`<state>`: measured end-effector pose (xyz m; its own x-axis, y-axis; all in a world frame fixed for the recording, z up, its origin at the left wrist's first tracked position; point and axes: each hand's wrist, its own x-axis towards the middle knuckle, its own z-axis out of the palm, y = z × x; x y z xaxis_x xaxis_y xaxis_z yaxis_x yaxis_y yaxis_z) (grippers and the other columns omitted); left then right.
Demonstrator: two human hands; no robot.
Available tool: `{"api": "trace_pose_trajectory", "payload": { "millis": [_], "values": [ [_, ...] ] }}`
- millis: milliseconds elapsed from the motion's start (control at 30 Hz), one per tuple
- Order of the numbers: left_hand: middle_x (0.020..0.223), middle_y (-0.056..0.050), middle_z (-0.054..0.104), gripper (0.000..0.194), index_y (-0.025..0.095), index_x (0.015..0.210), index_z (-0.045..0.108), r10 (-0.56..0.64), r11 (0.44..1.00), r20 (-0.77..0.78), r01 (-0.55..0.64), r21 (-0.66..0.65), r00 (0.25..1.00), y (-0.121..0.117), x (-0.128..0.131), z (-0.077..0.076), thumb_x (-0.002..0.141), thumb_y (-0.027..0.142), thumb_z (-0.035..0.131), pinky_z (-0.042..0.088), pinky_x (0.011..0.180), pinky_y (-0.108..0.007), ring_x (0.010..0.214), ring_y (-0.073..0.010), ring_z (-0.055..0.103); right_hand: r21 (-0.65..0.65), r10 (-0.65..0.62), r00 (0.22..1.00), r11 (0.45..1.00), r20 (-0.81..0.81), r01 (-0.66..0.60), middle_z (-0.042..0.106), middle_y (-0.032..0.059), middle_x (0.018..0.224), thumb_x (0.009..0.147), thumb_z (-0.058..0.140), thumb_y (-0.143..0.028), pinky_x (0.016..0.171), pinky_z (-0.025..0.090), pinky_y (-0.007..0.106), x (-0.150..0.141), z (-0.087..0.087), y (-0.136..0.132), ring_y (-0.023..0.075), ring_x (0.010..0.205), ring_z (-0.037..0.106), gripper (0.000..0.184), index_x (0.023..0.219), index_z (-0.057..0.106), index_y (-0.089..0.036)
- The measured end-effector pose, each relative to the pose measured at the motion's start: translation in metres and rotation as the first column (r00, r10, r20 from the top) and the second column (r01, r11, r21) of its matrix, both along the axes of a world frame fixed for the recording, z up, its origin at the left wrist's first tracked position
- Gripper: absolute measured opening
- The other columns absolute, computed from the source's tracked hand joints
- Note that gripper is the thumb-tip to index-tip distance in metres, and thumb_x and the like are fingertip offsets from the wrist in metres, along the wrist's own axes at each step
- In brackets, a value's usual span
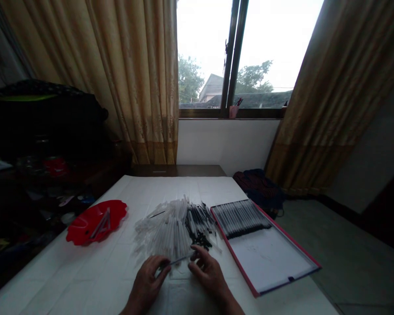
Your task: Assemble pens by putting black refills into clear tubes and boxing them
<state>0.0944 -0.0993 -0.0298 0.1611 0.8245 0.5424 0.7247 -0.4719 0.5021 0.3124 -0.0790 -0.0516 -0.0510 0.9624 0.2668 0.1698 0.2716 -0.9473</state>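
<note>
Near the front of the table, a thin, dark pen point(178, 261) spans the gap between my two hands. My left hand point(148, 276) pinches its left end between thumb and fingertips. The fingers of my right hand point(209, 272) are closed around the other end, where a small part is too dim to make out. Just beyond my hands lies a loose heap of clear pen barrels point(174, 232). Dark pieces point(198, 218) like refills lie on its right side, with small black caps point(200, 240) in front of them.
To the right, a shallow red-edged box point(256, 262) holds a row of black-capped pens point(241, 216) at its far end. A red scalloped dish point(82, 225) with a few clear pieces sits on the left. All stand on a white-covered table point(98, 280).
</note>
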Motion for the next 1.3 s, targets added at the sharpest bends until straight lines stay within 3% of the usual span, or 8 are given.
{"api": "trace_pose_trajectory", "payload": {
  "millis": [367, 467, 567, 700, 967, 1100, 1200, 1300],
  "values": [
    [0.086, -0.002, 0.073, 0.023, 0.027, 0.09, 0.067, -0.083, 0.996, -0.045, 0.085, 0.04, 0.996, -0.004, -0.001, 0.002, 0.088, 0.044, 0.052, 0.056, 0.076, -0.03, 0.082, -0.0182, 0.069, 0.036, 0.133, 0.935, 0.988, 0.329, -0.153, 0.073, 0.0044, 0.077, 0.074, 0.064, -0.029, 0.068, 0.048, 0.027, 0.003, 0.012, -0.006, 0.019, 0.071, 0.065, 0.018, 0.085, 0.076, -0.022],
    [0.095, -0.004, 0.072, 0.028, 0.026, 0.096, 0.066, 0.094, 0.995, -0.048, -0.095, -0.022, 0.994, 0.006, -0.025, 0.008, 0.086, 0.047, 0.052, 0.054, 0.083, -0.035, 0.091, -0.021, 0.067, 0.008, 0.088, 0.975, 0.996, 0.204, -0.092, 0.073, 0.0066, 0.082, 0.078, 0.061, -0.034, 0.073, 0.049, 0.029, 0.009, 0.011, 0.002, 0.0216, 0.079, 0.066, 0.023, 0.086, 0.076, -0.019],
    [0.089, -0.006, 0.071, 0.023, 0.022, 0.092, 0.066, 0.213, 0.973, -0.057, -0.217, -0.078, 0.975, 0.011, -0.056, 0.014, 0.086, 0.039, 0.051, 0.054, 0.077, -0.037, 0.084, -0.0219, 0.067, -0.072, 0.027, 0.997, 0.997, 0.07, -0.022, 0.071, 0.0057, 0.073, 0.077, 0.061, -0.047, 0.061, 0.049, 0.028, 0.013, 0.006, 0.014, 0.0195, 0.066, 0.063, 0.036, 0.089, 0.075, -0.016],
    [0.088, -0.003, 0.07, 0.013, 0.024, 0.088, 0.067, 0.227, 0.953, -0.14, -0.25, -0.17, 0.964, 0.008, -0.072, 0.013, 0.08, 0.029, 0.058, 0.05, 0.079, -0.033, 0.085, -0.0207, 0.065, -0.183, 0.043, 0.997, 0.982, -0.069, -0.055, 0.063, 0.0011, 0.061, 0.072, 0.065, -0.055, 0.049, 0.042, 0.025, 0.011, -0.001, 0.028, 0.0124, 0.047, 0.051, 0.049, 0.098, 0.073, -0.015],
    [0.089, -0.003, 0.07, 0.013, 0.025, 0.086, 0.065, 0.242, 0.926, -0.186, -0.284, -0.25, 0.952, 0.006, -0.065, 0.011, 0.081, 0.027, 0.054, 0.047, 0.079, -0.032, 0.086, -0.0208, 0.064, -0.226, 0.098, 0.969, 0.962, -0.228, -0.151, 0.06, 0.0006, 0.063, 0.069, 0.068, -0.053, 0.05, 0.04, 0.024, 0.003, 0.005, 0.042, 0.012, 0.051, 0.05, 0.043, 0.089, 0.074, -0.015],
    [0.088, 0.0, 0.071, 0.017, 0.027, 0.092, 0.062, 0.223, 0.917, 0.053, -0.191, -0.351, 0.973, 0.015, -0.058, 0.022, 0.082, 0.037, 0.053, 0.049, 0.074, -0.028, 0.081, -0.0184, 0.065, -0.284, 0.109, 0.936, 0.935, -0.334, -0.21, 0.053, -0.0029, 0.057, 0.066, 0.072, -0.051, 0.044, 0.032, 0.02, 0.006, 0.004, 0.045, 0.008, 0.046, 0.04, 0.041, 0.087, 0.073, -0.015],
    [0.081, 0.002, 0.069, 0.027, 0.024, 0.088, 0.064, 0.203, 0.882, 0.378, -0.001, -0.472, 0.903, 0.034, -0.038, 0.027, 0.072, 0.047, 0.063, 0.048, 0.065, -0.025, 0.075, -0.0171, 0.063, -0.294, 0.111, 0.924, 0.928, -0.367, -0.228, 0.049, -0.0048, 0.053, 0.067, 0.072, -0.05, 0.043, 0.028, 0.019, 0.011, 0.002, 0.045, 0.0068, 0.045, 0.036, 0.04, 0.087, 0.074, -0.016],
    [0.073, 0.001, 0.066, 0.044, 0.02, 0.088, 0.065, 0.193, 0.835, 0.499, 0.126, -0.536, 0.845, 0.053, -0.014, 0.024, 0.065, 0.057, 0.066, 0.043, 0.047, -0.021, 0.063, -0.0156, 0.061, -0.294, 0.085, 0.932, 0.935, -0.353, -0.197, 0.047, -0.0056, 0.047, 0.066, 0.072, -0.054, 0.041, 0.027, 0.019, 0.012, -0.004, 0.046, 0.0071, 0.042, 0.035, 0.044, 0.088, 0.075, -0.016]
  ]
}}
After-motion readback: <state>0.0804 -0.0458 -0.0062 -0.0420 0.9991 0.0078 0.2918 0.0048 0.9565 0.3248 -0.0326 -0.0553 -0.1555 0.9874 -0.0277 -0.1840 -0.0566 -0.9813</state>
